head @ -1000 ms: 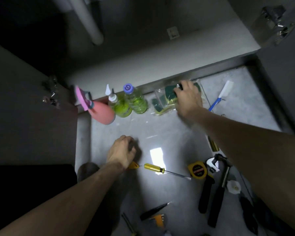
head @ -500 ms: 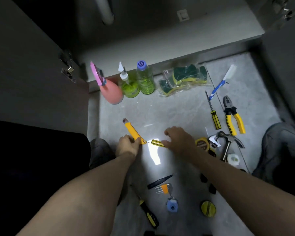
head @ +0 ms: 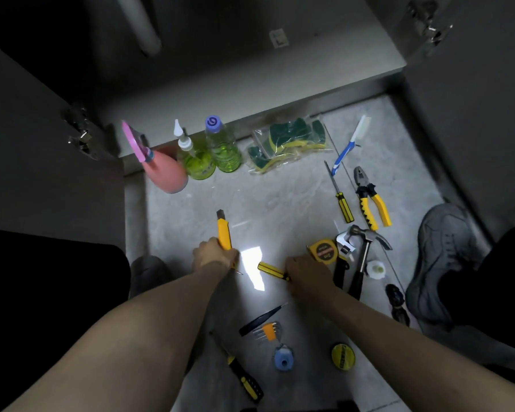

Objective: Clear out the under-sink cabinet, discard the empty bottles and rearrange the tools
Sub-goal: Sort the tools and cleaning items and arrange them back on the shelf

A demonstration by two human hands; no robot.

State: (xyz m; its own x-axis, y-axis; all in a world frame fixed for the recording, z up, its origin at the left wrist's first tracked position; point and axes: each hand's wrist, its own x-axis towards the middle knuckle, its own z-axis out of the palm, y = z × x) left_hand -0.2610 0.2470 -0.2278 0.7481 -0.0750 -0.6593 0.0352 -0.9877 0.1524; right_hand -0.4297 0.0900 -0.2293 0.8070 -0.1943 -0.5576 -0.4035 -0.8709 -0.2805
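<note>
Head view: left hand [head: 213, 257] clamped on the yellow utility knife [head: 223, 233]; right hand [head: 305, 273] pinches the yellow screwdriver [head: 272, 270], both mid-floor [head: 280, 197]. Lay each flat, parallel, near the pliers [head: 372, 200], blade retracted.
</note>
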